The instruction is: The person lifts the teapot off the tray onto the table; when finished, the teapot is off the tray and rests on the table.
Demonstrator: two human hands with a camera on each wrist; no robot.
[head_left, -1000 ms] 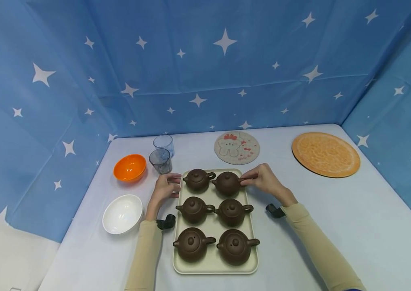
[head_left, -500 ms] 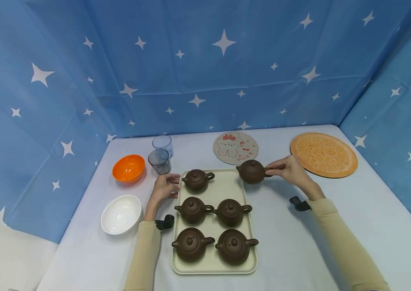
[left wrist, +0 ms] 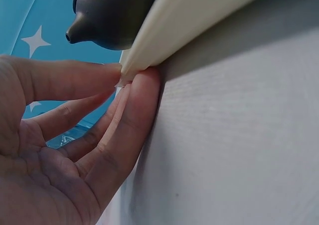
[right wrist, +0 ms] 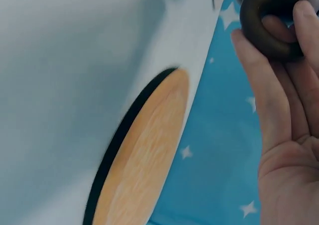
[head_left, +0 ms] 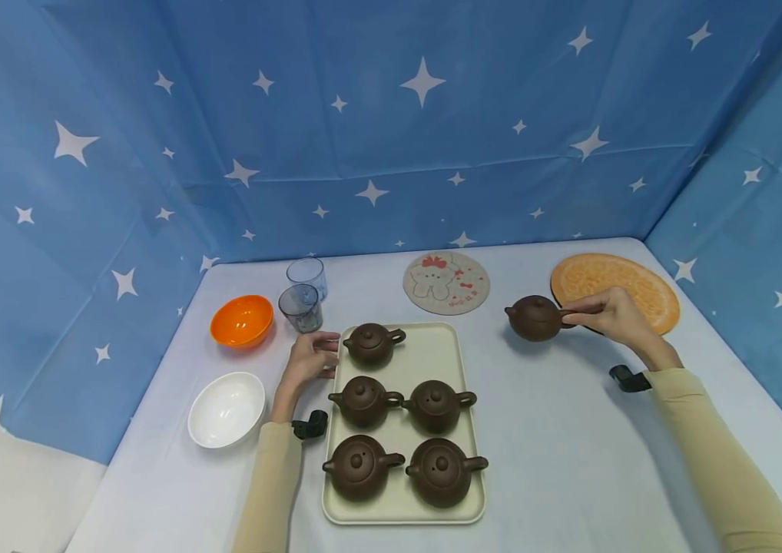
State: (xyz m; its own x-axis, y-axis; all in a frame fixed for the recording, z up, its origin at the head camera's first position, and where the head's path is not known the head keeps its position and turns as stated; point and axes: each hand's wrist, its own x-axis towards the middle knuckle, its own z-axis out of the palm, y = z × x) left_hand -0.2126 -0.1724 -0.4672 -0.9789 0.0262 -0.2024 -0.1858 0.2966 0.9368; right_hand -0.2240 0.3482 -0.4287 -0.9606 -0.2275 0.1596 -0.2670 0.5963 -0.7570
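My right hand [head_left: 615, 315] holds a small dark brown teapot [head_left: 535, 319] by its handle [right wrist: 264, 30], lifted above the table with the spout toward the left. At the cream tray's [head_left: 425, 349] upper left edge, my left hand [head_left: 308, 359] pinches the rim between thumb [left wrist: 75, 80] and fingers. Several matching teapots stand on the tray. One small teapot [head_left: 372, 346] is in its far left corner, beside my left hand, with its spout [left wrist: 77, 30] showing in the left wrist view. The near right teapot [head_left: 441, 475] is larger.
An orange round mat [head_left: 605, 276] lies at the back right, partly behind my right hand. A round cartoon mat [head_left: 446, 284] is at the back middle. Left of the tray are an orange bowl [head_left: 242, 322], a white bowl [head_left: 226, 411] and two glasses, one smoky grey [head_left: 301, 309].
My right hand has lifted the far right teapot off the tray and carried it rightward, close to the orange mat. The left hand has stayed at the tray's rim.
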